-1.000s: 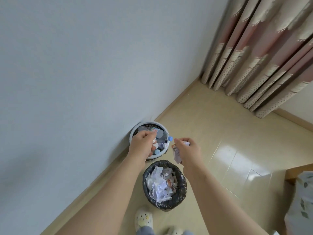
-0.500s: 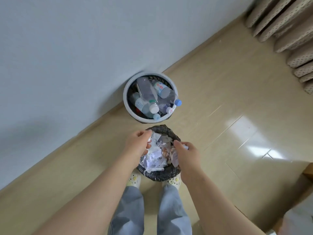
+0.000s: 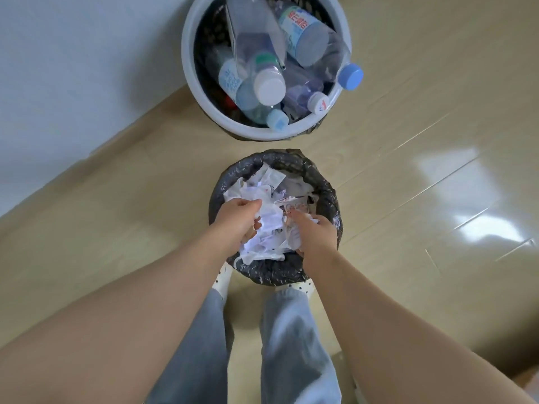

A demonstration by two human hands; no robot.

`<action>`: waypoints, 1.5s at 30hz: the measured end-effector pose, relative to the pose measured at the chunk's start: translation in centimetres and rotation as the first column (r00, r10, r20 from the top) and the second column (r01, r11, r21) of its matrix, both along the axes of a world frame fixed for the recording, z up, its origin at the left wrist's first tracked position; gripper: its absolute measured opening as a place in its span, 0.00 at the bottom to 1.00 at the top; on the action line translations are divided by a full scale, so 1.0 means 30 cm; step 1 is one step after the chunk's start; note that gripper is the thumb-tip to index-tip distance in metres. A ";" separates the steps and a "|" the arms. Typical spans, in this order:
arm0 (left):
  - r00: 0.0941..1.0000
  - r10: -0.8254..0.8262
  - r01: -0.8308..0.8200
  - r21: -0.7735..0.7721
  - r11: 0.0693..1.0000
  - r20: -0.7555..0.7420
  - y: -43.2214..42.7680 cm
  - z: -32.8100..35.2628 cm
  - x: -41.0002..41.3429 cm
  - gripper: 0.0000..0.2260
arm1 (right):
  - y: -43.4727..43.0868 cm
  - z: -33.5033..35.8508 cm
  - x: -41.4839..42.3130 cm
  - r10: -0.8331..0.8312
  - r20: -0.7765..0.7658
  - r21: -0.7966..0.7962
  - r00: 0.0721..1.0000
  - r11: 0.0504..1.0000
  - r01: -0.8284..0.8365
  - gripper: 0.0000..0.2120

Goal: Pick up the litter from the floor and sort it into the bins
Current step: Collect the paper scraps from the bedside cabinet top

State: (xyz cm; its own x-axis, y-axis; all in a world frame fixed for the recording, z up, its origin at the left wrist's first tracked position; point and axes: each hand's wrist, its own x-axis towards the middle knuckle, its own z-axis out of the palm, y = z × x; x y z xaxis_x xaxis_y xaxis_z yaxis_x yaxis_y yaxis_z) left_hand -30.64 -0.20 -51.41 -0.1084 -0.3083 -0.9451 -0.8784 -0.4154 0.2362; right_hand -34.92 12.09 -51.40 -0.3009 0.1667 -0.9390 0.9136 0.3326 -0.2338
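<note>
A small bin lined with a black bag (image 3: 328, 199) stands on the floor just in front of my feet, heaped with white paper scraps (image 3: 271, 217). Both my hands are down inside it. My left hand (image 3: 236, 220) has its fingers curled into the scraps on the left side of the heap. On the right side, my right hand (image 3: 316, 233) grips a crumpled printed paper (image 3: 294, 232) and holds it against the heap. Beyond it stands a white-rimmed bin (image 3: 189, 77) packed with several plastic bottles (image 3: 268, 84).
A pale wall (image 3: 73, 83) and its baseboard run along the left behind the bottle bin. My feet in white spotted slippers (image 3: 223, 282) stand against the paper bin. Glossy wooden floor (image 3: 437, 185) spreads to the right.
The view has tilted down and closed in on the bins. My left hand moved from over the bottle bin into the paper bin, and my right hand lowered its crumpled paper into the heap.
</note>
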 end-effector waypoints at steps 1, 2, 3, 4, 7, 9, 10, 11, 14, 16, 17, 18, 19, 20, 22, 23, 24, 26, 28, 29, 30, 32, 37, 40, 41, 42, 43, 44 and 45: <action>1.000 -0.010 0.010 -0.005 1.000 0.003 -0.002 -0.021 -0.002 0.07 | 0.003 -0.021 -0.002 -0.012 0.008 0.011 1.000 1.000 0.012 0.17; 1.000 -0.019 0.019 -0.014 1.000 0.003 -0.002 -0.039 -0.004 0.07 | 0.006 -0.040 -0.007 -0.017 0.014 0.021 1.000 1.000 0.017 0.20; 0.999 -0.038 0.038 -0.029 0.999 0.005 -0.002 -0.055 -0.006 0.08 | 0.009 -0.051 -0.015 -0.018 0.024 0.028 1.000 0.999 0.017 0.23; 0.997 -0.073 0.074 -0.045 0.996 0.017 -0.001 -0.060 -0.007 0.09 | 0.012 -0.056 -0.025 -0.019 0.042 0.026 0.999 1.000 0.018 0.26; 0.988 -0.147 0.150 -0.049 0.987 0.055 0.002 -0.078 0.001 0.14 | 0.020 -0.051 -0.050 -0.021 0.138 -0.021 0.990 0.999 0.024 0.25; 0.987 -0.140 0.141 -0.011 0.990 0.078 0.003 -0.072 0.008 0.17 | 0.019 -0.039 -0.051 -0.052 0.195 -0.048 0.979 0.997 0.063 0.27; 0.987 -0.133 0.134 -0.003 0.991 0.091 0.001 -0.060 0.011 0.18 | 0.014 -0.027 -0.050 -0.063 0.203 -0.053 0.977 0.996 0.075 0.28; 0.987 -0.127 0.127 0.002 0.992 0.099 -0.002 -0.051 0.013 0.18 | 0.008 -0.016 -0.047 -0.064 0.202 -0.050 0.977 0.996 0.076 0.28; 0.992 -0.098 0.095 0.034 0.995 0.074 -0.012 -0.010 0.016 0.14 | -0.004 0.021 -0.045 -0.046 0.179 -0.027 0.983 0.998 0.051 0.25; 0.997 -0.068 0.065 0.067 0.996 0.047 -0.024 0.030 0.010 0.11 | -0.015 0.063 -0.049 -0.062 0.145 -0.032 0.987 0.997 0.067 0.19; 0.998 -0.057 0.054 0.073 0.996 0.031 -0.032 0.052 0.004 0.09 | -0.024 0.084 -0.053 -0.076 0.129 -0.041 0.989 0.996 0.082 0.16; 0.999 -0.046 0.045 0.069 0.997 0.011 -0.039 0.075 -0.004 0.09 | -0.033 0.109 -0.059 -0.089 0.112 -0.054 0.990 0.994 0.096 0.14; 0.999 -0.035 0.036 0.061 0.998 -0.016 -0.049 0.105 -0.015 0.08 | -0.046 0.139 -0.066 -0.102 0.088 -0.073 0.991 0.991 0.109 0.13; 0.999 -0.024 0.026 0.050 0.998 -0.046 -0.058 0.140 -0.027 0.06 | -0.059 0.174 -0.074 -0.120 0.065 -0.100 0.991 0.987 0.126 0.12; 0.994 0.008 -0.004 0.040 0.999 -0.107 -0.079 0.218 -0.053 0.04 | -0.092 0.250 -0.089 -0.152 0.028 -0.155 0.988 0.976 0.154 0.09; 0.990 0.034 -0.029 0.041 0.999 -0.137 -0.089 0.256 -0.066 0.04 | -0.108 0.285 -0.097 -0.158 0.012 -0.183 0.987 0.970 0.158 0.09; 0.984 0.060 -0.054 0.037 0.998 -0.166 -0.101 0.308 -0.077 0.04 | -0.128 0.333 -0.105 -0.163 -0.006 -0.211 0.987 0.965 0.158 0.09; 0.968 0.095 -0.094 0.014 0.995 -0.230 -0.131 0.422 -0.096 0.04 | -0.168 0.434 -0.122 -0.170 -0.042 -0.263 0.985 0.953 0.153 0.09; 0.949 0.110 -0.123 -0.025 0.992 -0.296 -0.163 0.551 -0.110 0.03 | -0.202 0.551 -0.139 -0.171 -0.091 -0.309 0.981 0.941 0.135 0.08; 0.937 0.119 -0.141 -0.044 0.989 -0.328 -0.177 0.618 -0.114 0.03 | -0.214 0.611 -0.148 -0.169 -0.119 -0.326 0.978 0.937 0.123 0.08; 0.922 0.126 -0.158 -0.060 0.986 -0.367 -0.195 0.691 -0.112 0.03 | -0.228 0.677 -0.154 -0.172 -0.153 -0.344 0.973 0.932 0.111 0.08; 0.892 0.131 -0.178 -0.071 0.981 -0.434 -0.225 0.825 -0.111 0.03 | -0.248 0.798 -0.169 -0.184 -0.215 -0.373 0.959 0.923 0.093 0.08; 0.784 0.126 -0.227 -0.093 0.969 -0.608 -0.314 1.201 -0.070 0.04 | -0.317 1.173 -0.175 -0.228 -0.354 -0.457 0.907 0.888 0.045 0.06; 0.716 0.107 -0.273 -0.135 0.953 -0.690 -0.340 1.403 -0.031 0.04 | -0.347 1.374 -0.157 -0.228 -0.431 -0.534 0.873 0.845 -0.042 0.04; 0.693 0.091 -0.289 -0.160 0.944 -0.715 -0.346 1.474 -0.008 0.04 | -0.356 1.443 -0.141 -0.222 -0.456 -0.561 0.862 0.824 -0.085 0.04; 0.669 0.076 -0.303 -0.178 0.936 -0.739 -0.349 1.536 0.013 0.04 | -0.361 1.501 -0.126 -0.213 -0.482 -0.580 0.850 0.805 -0.128 0.04; 0.650 0.062 -0.314 -0.194 0.929 -0.757 -0.349 1.590 0.032 0.04 | -0.364 1.550 -0.111 -0.202 -0.505 -0.592 0.839 0.789 -0.166 0.04; 0.629 0.052 -0.339 -0.214 0.916 -0.776 -0.351 1.649 0.060 0.04 | -0.368 1.603 -0.090 -0.186 -0.525 -0.605 0.830 0.768 -0.210 0.04; 0.602 0.053 -0.383 -0.230 0.895 -0.797 -0.349 1.709 0.101 0.05 | -0.373 1.659 -0.059 -0.156 -0.547 -0.615 0.823 0.741 -0.268 0.04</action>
State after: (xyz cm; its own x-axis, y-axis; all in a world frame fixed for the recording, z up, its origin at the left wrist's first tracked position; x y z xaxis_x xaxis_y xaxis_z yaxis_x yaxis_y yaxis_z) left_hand -27.60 -10.66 -0.14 -0.6097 -0.7006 -0.3706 -0.2038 -0.3132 0.9275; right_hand -36.70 0.90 -1.63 -0.7628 -0.4425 -0.4714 0.5452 -0.0483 -0.8369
